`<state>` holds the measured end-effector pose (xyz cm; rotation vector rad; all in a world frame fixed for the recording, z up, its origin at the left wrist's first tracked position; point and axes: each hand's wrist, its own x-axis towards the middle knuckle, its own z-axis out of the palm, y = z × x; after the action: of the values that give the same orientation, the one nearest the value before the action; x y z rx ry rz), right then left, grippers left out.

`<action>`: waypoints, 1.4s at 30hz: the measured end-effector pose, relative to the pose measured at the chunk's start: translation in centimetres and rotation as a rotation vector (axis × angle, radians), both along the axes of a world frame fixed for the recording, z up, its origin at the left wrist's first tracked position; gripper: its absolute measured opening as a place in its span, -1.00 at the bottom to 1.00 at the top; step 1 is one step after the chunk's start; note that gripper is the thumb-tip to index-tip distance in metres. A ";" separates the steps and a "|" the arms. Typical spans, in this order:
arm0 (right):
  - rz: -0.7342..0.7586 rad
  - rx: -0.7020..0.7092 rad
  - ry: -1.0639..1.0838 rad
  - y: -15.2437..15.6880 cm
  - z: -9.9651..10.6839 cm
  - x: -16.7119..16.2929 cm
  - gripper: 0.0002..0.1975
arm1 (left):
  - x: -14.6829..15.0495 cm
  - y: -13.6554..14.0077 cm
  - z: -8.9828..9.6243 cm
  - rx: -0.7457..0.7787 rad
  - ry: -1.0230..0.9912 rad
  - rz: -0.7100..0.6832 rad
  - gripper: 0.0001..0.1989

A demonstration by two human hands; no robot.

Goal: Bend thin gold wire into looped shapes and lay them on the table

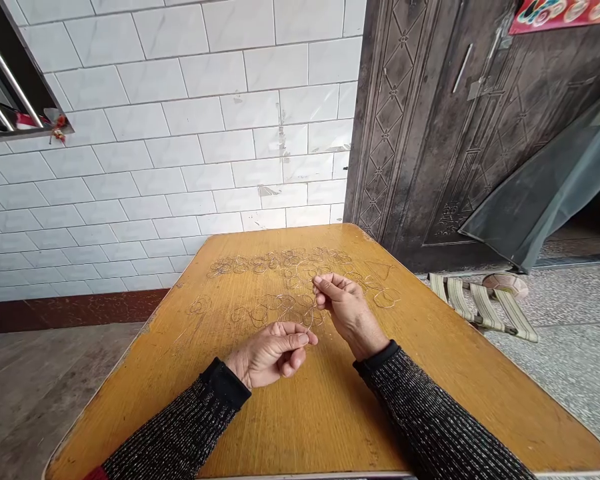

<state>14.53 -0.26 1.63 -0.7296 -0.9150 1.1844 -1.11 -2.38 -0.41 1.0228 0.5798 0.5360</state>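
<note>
Head view: both hands are over the table (pixel 430 400), near its middle. The left hand (pixel 273 350) sits at seven o'clock from the right, thumb and forefinger pinched shut on one end of a thin wire (pixel 310 319). The right hand (pixel 347 307) is raised at one o'clock from it, fingertips (pixel 323 285) clamped on the wire's other end. The wire runs between them, faint, its shape hard to make out. Beyond the hands, at twelve o'clock, wire loops (pixel 280 263) lie flat across the tabletop, with more at two o'clock. At three o'clock, off the table, a folding stool (pixel 483 303) rests on the floor by the door (pixel 480 133).
</note>
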 end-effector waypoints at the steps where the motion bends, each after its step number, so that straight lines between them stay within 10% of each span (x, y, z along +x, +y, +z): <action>1: 0.000 -0.002 -0.007 0.0 -0.1 0.0 -0.75 | 0.0 -0.1 0.0 0.016 0.003 0.010 -0.81; 42: -0.130 -0.036 -0.027 0.9 0.0 0.2 -0.83 | 0.5 0.0 1.0 0.170 0.147 0.137 -0.77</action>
<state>14.77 0.67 1.63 -0.8231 -0.8576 1.0809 -0.62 -2.34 0.58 1.1959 0.7479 0.6426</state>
